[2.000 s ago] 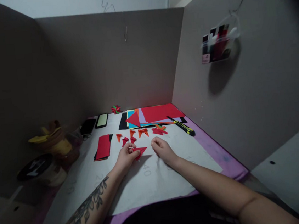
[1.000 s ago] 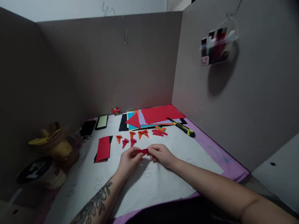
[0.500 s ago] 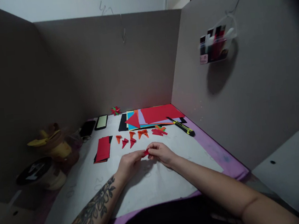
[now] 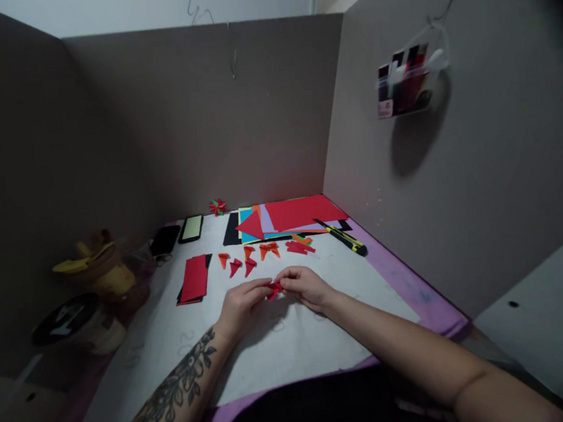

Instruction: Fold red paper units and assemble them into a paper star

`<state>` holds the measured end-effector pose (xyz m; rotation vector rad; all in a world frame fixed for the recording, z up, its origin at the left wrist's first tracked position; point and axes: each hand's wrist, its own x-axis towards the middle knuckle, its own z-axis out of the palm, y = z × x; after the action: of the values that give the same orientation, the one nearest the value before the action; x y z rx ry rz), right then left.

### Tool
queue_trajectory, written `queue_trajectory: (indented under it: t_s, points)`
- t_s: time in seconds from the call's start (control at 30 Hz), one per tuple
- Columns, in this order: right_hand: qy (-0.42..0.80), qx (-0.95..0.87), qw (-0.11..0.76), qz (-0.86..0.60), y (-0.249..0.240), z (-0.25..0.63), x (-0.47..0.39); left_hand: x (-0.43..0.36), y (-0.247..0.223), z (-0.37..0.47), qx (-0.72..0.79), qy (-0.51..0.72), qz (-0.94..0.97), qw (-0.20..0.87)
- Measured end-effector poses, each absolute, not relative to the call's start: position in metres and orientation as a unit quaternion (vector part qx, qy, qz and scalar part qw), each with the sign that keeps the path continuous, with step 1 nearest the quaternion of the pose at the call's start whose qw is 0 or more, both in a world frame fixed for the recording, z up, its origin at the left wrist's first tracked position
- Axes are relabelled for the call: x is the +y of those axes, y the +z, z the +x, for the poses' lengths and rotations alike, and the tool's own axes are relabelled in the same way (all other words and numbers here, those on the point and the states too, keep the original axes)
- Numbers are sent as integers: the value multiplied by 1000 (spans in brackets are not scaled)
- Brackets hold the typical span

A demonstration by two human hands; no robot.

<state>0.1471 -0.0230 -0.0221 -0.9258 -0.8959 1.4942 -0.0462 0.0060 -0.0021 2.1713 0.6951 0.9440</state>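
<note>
On the left, a pot (image 4: 110, 280) holds yellow items, too dim to name; nearer stands a tub (image 4: 100, 334) with a black lid (image 4: 66, 319). A transparent hanging holder (image 4: 404, 84), with dark and red contents, hangs on the right wall (image 4: 496, 148).

The left grip (image 4: 245, 303) and right grip (image 4: 304, 288) nearly meet above the white sheet (image 4: 301, 350), both clamped by the fingertips on one small red folded paper (image 4: 274, 291). The left arm reaches in from the near left, the right from the near right.

The white sheet shows between the grips and the near edge of the purple counter (image 4: 446, 320). On the far side lie small folded pieces (image 4: 236, 267), then stacked colored sheets (image 4: 302, 213) toward the far wall (image 4: 211, 117). A utility knife (image 4: 345, 239) slants beside the right edge.
</note>
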Motion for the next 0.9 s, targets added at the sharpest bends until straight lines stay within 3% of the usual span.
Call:
queue_trajectory:
  t_s: [0.33,0.5,0.63,0.73,0.9]
  points:
    - [569,-463,516,-442,-32,144,-22,1,1,-45,260,352,817,376]
    - [492,-527,511,-467,-29,142,-27,3,2,-37,302,410,757,410]
    - [478,-531,519,-469,-26,142,-30,2,1,-28,371,426,600,566]
    - [464,-525,533,-474,-24,141,-31,-2,0,-23,366,341,505,704]
    - [418,-556,535,-479,-22,141,-32,-5,-3,-21,300,317,483,759]
